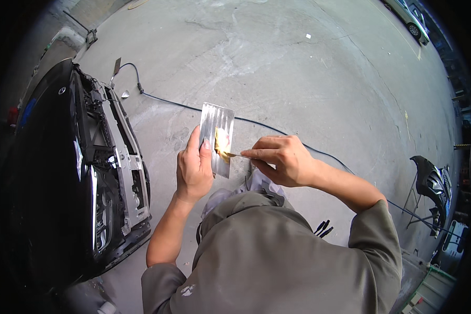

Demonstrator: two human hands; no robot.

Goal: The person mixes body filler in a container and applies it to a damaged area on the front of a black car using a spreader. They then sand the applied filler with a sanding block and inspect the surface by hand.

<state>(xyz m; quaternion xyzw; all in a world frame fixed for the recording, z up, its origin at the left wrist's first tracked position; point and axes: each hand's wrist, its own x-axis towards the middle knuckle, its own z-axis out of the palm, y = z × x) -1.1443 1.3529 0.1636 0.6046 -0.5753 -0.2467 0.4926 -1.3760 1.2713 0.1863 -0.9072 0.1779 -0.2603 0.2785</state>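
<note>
My left hand grips a flat, rectangular metal plate by its left edge, thumb on the upper face and fingers behind. A smear of yellowish paste lies on the plate, right of my thumb. From the right, my right hand pinches a thin spreader whose tip touches the paste. Most of the spreader is hidden by my fingers, so its full shape cannot be seen. Both hands are in front of my chest, above the concrete floor.
A black car with its front bumper off stands close on my left. A dark hose crosses the floor beyond my hands. On the right, a black bumper part rests on a stand. Another car is parked far right.
</note>
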